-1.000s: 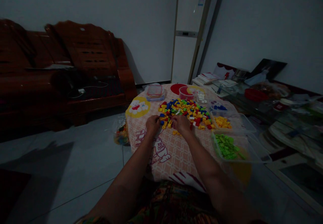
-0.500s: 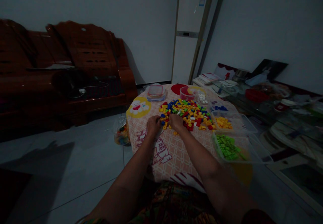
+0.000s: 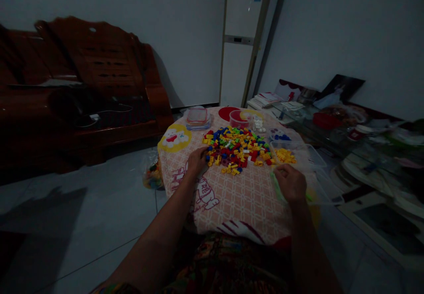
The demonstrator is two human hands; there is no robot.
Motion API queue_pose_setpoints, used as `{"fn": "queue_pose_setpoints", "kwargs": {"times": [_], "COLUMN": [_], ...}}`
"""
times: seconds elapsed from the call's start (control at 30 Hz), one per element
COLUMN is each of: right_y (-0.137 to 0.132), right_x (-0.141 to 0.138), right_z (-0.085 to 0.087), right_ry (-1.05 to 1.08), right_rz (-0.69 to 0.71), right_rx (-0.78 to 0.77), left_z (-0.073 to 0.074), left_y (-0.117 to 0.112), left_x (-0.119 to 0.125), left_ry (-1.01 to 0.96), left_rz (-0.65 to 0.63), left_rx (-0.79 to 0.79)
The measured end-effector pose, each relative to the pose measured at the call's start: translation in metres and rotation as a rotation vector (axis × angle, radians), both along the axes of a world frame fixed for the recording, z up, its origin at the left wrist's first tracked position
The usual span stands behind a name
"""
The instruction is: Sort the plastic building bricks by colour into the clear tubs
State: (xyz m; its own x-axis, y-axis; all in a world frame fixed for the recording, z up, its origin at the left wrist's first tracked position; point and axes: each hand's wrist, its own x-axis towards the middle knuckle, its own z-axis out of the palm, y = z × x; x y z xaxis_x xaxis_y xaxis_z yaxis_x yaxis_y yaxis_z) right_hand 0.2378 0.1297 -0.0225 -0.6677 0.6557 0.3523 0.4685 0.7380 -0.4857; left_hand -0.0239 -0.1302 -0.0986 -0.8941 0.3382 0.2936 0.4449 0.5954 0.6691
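A heap of mixed toy building bricks (image 3: pixel 236 146), in red, yellow, blue and green, lies in the middle of a round cloth-covered table. At the heap's left edge is my left hand (image 3: pixel 198 162), its fingers curled against the bricks; whatever they grip is hidden. My right hand (image 3: pixel 292 183) hovers over the clear tray of green bricks (image 3: pixel 278 187) and covers most of them. Its fingers are pinched together, and I cannot make out what is in them. Just behind it sits another clear tray with yellow bricks (image 3: pixel 285 155).
Blue bricks (image 3: pixel 281 137) lie in a further container, beside a bag of white pieces (image 3: pixel 259 124). At the back stand a pink round tub (image 3: pixel 239 119) and stacked lids (image 3: pixel 198 117). A cluttered glass table (image 3: pixel 301 112) flanks the right; a wooden sofa (image 3: pixel 109 73) is left.
My right hand has moved from the front of the heap rightward to above the green bricks. My left hand stays by the heap's left edge. The camera view has shifted slightly right.
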Motion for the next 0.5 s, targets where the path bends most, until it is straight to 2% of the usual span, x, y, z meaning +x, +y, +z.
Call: {"fn": "queue_pose_setpoints", "kwargs": {"times": [0.07,0.13,0.2,0.27,0.33,0.4,0.5], "right_y": [0.022,0.035,0.036,0.024,0.002,-0.023,-0.049], "right_x": [0.021,0.034,0.038,0.035,0.025,0.012,-0.005], "right_z": [-0.005,-0.009,-0.012,-0.013,-0.014,-0.016,-0.024], "right_ry": [-0.022,-0.030,-0.009,0.025,0.041,0.014,-0.082], "right_rz": [-0.121,-0.178,-0.205,-0.189,-0.089,0.070,0.257], "right_rx": [0.025,0.037,0.044,0.036,0.012,-0.017,-0.042], "left_z": [0.000,0.000,-0.001,-0.002,-0.003,-0.004,-0.004], "left_y": [0.002,0.004,0.006,0.007,0.007,0.005,0.003], "left_x": [0.001,0.002,0.004,0.005,0.005,0.005,0.005], "left_ry": [-0.005,-0.006,-0.004,0.001,0.005,0.003,-0.002], "left_rz": [-0.032,-0.085,-0.140,-0.149,-0.091,-0.004,0.084], "left_rx": [0.006,0.032,0.065,0.099,0.138,0.159,0.098]}}
